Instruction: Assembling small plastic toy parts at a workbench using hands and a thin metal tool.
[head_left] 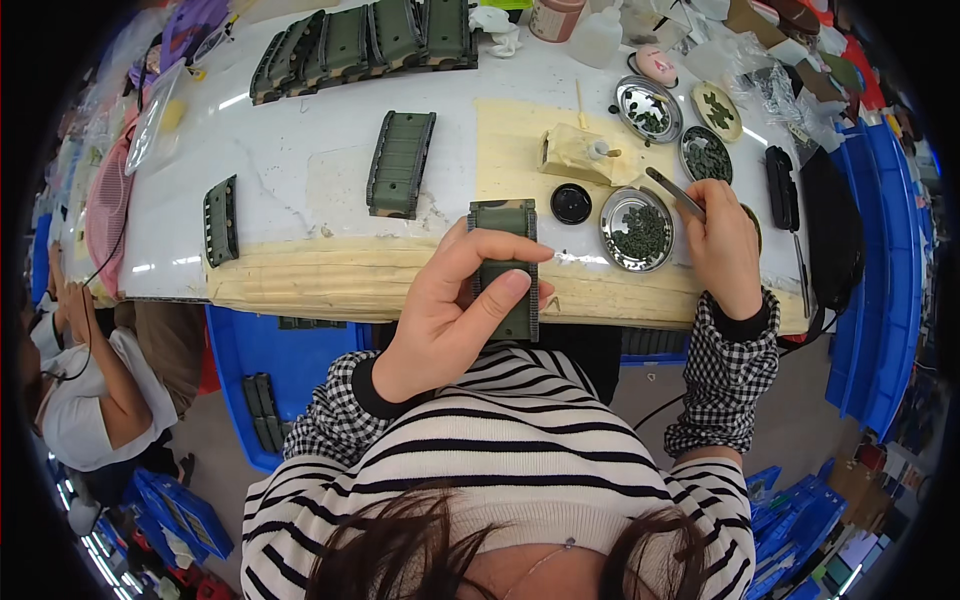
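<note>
My left hand [438, 312] is closed round a long dark green part [503, 218] with ridged side edges and a camouflage-patterned end. Its fingers cross the middle of the part and hide some of it. My right hand [722, 248] grips a pair of tweezers [672, 190], whose tip points up and left over the far edge of a round metal dish [608, 248]. Small dark green pieces [640, 232] lie heaped in that dish. Left of it sits a small round black container [571, 203]. Whether the tweezers pinch a piece is too small to tell.
Similar green parts [402, 165] lie on the white table, several side by side at the back. More dishes [706, 155] of small pieces and a tape-covered block [575, 153] stand beyond my right hand. Blue bins [228, 375] flank me; another person [100, 400] sits at left.
</note>
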